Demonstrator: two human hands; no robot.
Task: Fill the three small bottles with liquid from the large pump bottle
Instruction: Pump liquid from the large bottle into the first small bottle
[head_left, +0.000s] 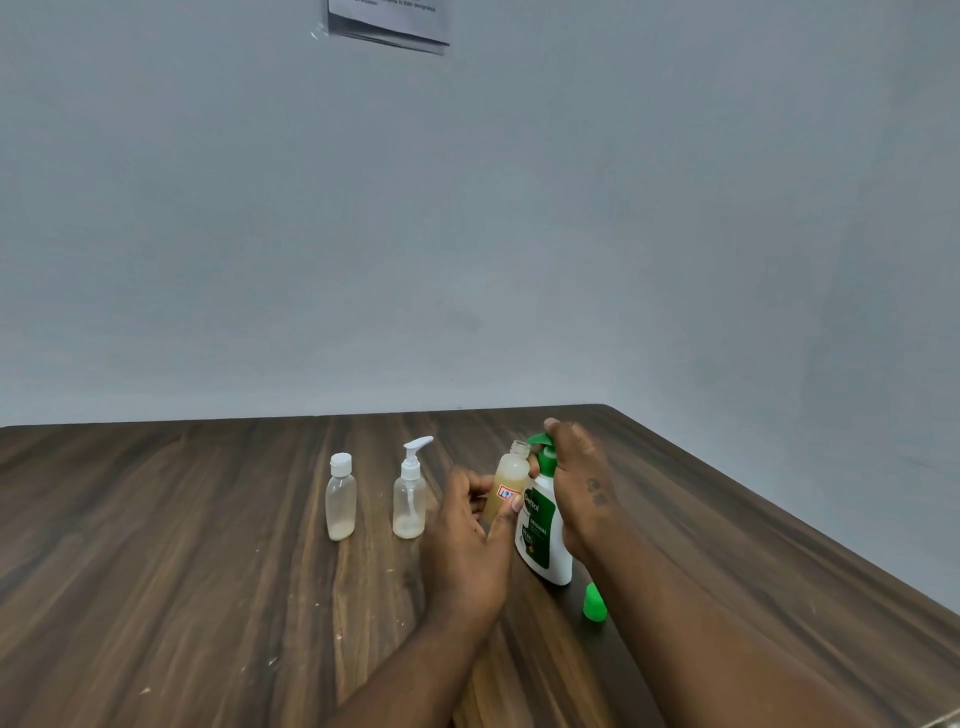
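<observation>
Forearms (727, 649) rising from bottom edge. Left hand (467, 525) gripping uncapped small bottle (508, 480), mostly full; right hand (576, 483) curled over head of large pump bottle (543, 540), centre right. Green cap (595, 603) beside. Left of centre: capped bottle (341, 499), pump-top bottle (409, 493), nearly empty, likely left to fill.

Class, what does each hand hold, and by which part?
The left hand grips the open small bottle round its labelled body; the right hand curls over the pump bottle's green head.
</observation>
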